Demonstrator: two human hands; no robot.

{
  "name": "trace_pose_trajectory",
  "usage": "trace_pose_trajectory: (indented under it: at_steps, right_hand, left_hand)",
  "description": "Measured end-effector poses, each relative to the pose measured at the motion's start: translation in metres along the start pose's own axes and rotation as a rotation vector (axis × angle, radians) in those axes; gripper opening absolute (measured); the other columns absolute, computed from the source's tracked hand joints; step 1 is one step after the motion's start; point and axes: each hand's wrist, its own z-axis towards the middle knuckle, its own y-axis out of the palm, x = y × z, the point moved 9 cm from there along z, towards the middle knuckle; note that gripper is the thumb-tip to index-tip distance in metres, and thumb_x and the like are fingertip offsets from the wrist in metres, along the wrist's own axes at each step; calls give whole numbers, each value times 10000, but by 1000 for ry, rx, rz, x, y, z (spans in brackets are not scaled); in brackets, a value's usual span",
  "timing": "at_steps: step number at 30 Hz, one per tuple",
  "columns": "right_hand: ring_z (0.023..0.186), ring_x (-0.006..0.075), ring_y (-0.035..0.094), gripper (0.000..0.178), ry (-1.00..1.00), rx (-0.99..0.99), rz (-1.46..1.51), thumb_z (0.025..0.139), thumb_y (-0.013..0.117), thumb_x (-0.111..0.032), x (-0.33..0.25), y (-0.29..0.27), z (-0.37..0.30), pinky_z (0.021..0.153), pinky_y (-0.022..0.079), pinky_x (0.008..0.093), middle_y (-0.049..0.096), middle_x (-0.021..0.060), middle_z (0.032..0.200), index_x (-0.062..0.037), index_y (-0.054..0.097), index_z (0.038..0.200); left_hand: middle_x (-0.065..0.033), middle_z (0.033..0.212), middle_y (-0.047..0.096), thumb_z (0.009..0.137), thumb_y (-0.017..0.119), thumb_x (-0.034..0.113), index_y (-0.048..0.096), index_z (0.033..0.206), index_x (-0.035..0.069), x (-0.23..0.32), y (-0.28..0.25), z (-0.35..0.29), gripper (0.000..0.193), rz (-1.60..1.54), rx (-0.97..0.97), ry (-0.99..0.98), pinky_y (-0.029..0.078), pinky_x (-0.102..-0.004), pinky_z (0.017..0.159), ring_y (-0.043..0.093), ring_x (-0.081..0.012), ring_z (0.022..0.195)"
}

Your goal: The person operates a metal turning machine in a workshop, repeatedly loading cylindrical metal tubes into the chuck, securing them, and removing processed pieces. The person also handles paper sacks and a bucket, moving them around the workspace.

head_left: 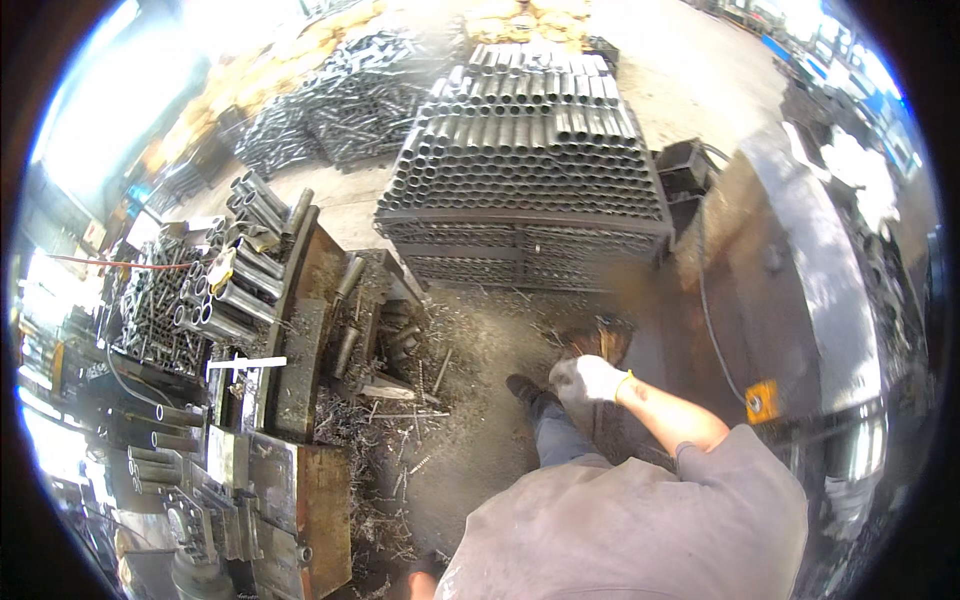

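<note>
My right hand [588,380], in a white glove with a yellow cuff, hangs in front of my body above the floor. Its fingers are curled in, and no object shows in or beside them. Below it, a dark shoe [522,388] and a blue-grey trouser leg stand out. At the bottom edge only a bit of my left arm [422,585] shows; the left hand itself is out of view. Ahead stands a metal crate [520,222] stacked with rows of cut steel tubes [520,140].
A machine bench [300,320] with loose tubes [250,270] lines the left. Metal shavings [370,480] litter the floor beside it. On the right lie a large dark metal surface [770,290], a cable [708,310] and a yellow box [762,401]. Metal parts [350,100] are heaped behind.
</note>
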Motion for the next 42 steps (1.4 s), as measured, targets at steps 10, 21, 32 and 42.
trace_pose_trajectory:
  at_steps: [10,21,32,42]
  right_hand:
    - [638,177,685,467,-270,548,-233,964,568,-87,1,-276,342,518,588,285,771,189,1194,-56,637,1425]
    - [850,378,758,259,-204,-164,-1528,929,607,-113,-38,-271,624,676,608,522,788,167,980,-35,812,1067]
    - [919,425,740,252,-403,237,-1023,930,546,-159,-23,-355,671,824,583,504,761,238,954,-54,775,927]
    - [522,169,651,194,-907,96,-186,891,562,10,-312,-196,331,452,479,336,695,152,667,-1,751,930]
  left_hand:
    - [-143,1143,772,1002,591,359,732,1235,31,334,-89,-15,426,-320,80,204,575,-402,858,744,-270,915]
    - [-184,1272,738,1032,630,383,667,1367,22,482,-156,-31,494,-609,144,327,541,-392,997,720,-279,1129]
    - [-241,1326,697,1007,567,465,675,1331,39,442,-135,-28,546,-603,66,173,497,-472,1060,657,-403,1246]
    - [-250,1502,562,953,688,470,384,1614,69,402,-276,-171,831,-522,800,385,393,-478,1222,530,-402,1425]
